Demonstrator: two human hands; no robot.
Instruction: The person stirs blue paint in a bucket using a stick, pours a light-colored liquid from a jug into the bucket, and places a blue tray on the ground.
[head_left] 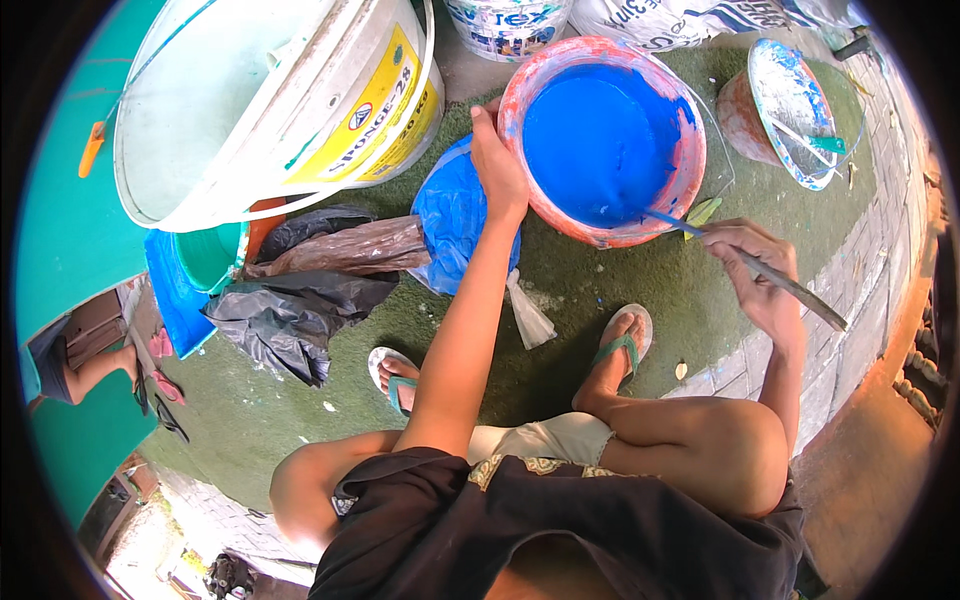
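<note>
An orange-red bucket [601, 140] of bright blue paint sits at upper centre, its rim streaked pale and blue. My left hand [498, 160] is closed on the bucket's left side, thumb up by the rim. My right hand [760, 260] grips a long thin stick [805, 296], whose blue-coated end reaches into the paint near the bucket's lower right. Just below my left hand lies crumpled blue plastic [450, 225] with a white twisted piece hanging from it.
Around me are a large white bucket [260, 120], a green paint container [205, 262], dark bags [280, 320], another white bucket [505, 20], white sacks [660, 20] and a small paint-smeared bucket [760, 115]. Green turf meets paving at right. At far left is another person's leg [100, 372].
</note>
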